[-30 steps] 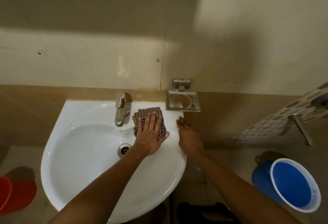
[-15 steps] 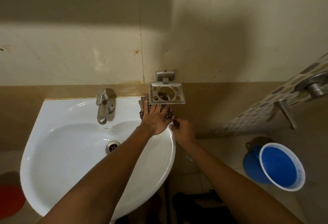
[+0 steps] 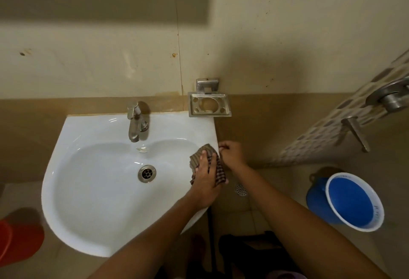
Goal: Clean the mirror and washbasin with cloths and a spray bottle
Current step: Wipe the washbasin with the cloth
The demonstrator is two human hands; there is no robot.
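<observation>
Left hand (image 3: 207, 182) lay flat, fingers spread, pressing a checked cloth (image 3: 218, 171) onto the washbasin (image 3: 93, 201) rim at the basin's 3 o'clock edge; palm down, not clenched round it. Right hand (image 3: 232, 153) sat just beside, at the outer rim, fingers curled; it seemed to pinch the cloth's corner, though the view was too poor to be sure. Drain (image 3: 147, 173) at basin centre. Tap (image 3: 136, 121) at 12 o'clock. Metal holder (image 3: 209, 104) on the wall at 1 o'clock. Blue bucket (image 3: 354, 201) well apart at 3 o'clock.
</observation>
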